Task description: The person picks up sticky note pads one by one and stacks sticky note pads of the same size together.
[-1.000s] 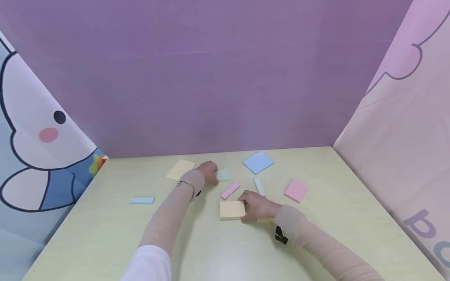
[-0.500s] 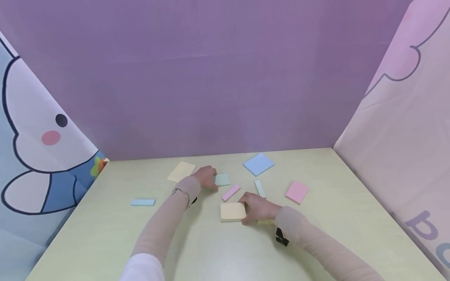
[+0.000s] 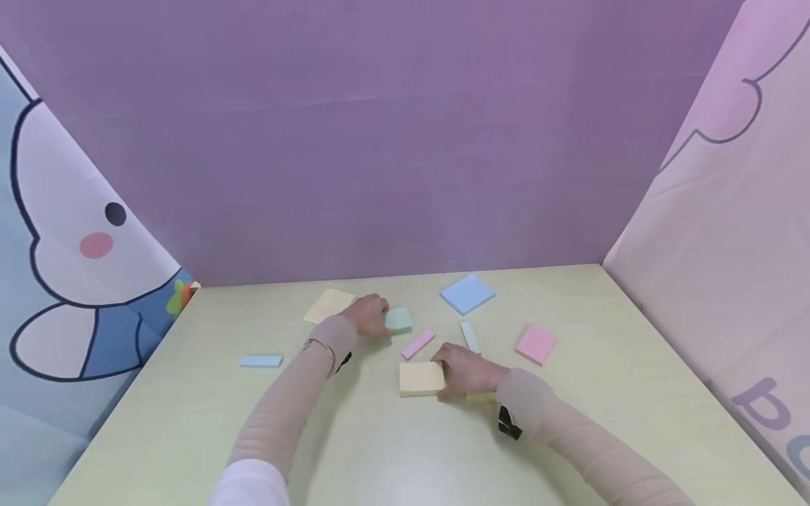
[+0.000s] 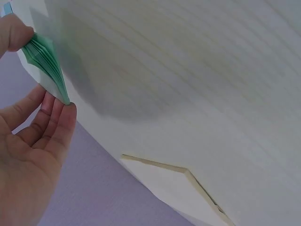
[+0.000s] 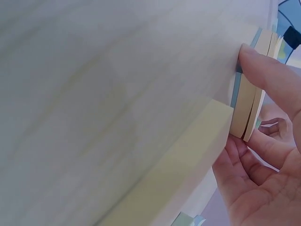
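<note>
My left hand (image 3: 369,315) pinches a green sticky-note pad (image 3: 399,320) between thumb and fingertips; in the left wrist view the pad's sheets (image 4: 46,61) fan apart at the edge. Lower on the table, my right hand (image 3: 467,370) grips the right side of a pale yellow pad (image 3: 420,379). The right wrist view shows this held stack (image 5: 247,101) with a blue layer along its table side. Partly hidden under the right hand in the head view is another yellow pad (image 3: 481,398), whose long side (image 5: 174,165) shows beside the hand in the right wrist view.
A pink strip (image 3: 418,344) and a light blue strip (image 3: 470,336) lie between and behind the hands. Farther out are a cream pad (image 3: 329,305), a blue pad (image 3: 467,294), a pink pad (image 3: 536,344) and a blue strip (image 3: 261,361). Purple cloth stands behind the table.
The left hand has drawn slightly leftward and toward the front, and the green pad has shifted a little left and looks lifted or tilted. The right hand keeps its grip on the pale yellow pad.
</note>
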### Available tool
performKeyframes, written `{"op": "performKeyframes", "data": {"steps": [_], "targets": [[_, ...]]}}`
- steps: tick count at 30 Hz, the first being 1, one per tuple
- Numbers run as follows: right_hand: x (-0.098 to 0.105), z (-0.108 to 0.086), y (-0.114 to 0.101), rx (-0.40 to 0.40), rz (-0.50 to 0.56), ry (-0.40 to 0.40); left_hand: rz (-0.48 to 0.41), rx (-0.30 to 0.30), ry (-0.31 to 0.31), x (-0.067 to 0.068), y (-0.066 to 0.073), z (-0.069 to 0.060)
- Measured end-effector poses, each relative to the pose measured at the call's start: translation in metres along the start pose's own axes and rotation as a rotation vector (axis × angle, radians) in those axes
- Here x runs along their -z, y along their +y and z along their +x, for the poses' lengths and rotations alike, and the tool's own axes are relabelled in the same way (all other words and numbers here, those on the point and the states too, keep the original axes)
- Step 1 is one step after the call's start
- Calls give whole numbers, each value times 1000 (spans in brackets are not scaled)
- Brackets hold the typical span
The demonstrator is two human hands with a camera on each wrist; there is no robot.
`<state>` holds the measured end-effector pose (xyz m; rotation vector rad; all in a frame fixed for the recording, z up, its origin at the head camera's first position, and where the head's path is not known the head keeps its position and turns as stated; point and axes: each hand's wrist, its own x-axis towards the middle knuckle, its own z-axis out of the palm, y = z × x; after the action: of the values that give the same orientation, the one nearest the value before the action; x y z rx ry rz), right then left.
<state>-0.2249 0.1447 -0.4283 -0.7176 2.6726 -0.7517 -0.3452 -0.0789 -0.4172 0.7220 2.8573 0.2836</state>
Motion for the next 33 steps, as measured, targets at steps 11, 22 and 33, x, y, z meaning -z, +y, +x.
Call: {"op": "performKeyframes", "data": {"steps": [11,22,33], "targets": [[1,-1,1,-13,-11,2,40,-16,3,6,6,-8],[0,1,1,-8,-15,-3,30,-48,13,10,12,-16],[-1,1,1,8,-5,0,31,-71,-3,11,21,-24]]}}
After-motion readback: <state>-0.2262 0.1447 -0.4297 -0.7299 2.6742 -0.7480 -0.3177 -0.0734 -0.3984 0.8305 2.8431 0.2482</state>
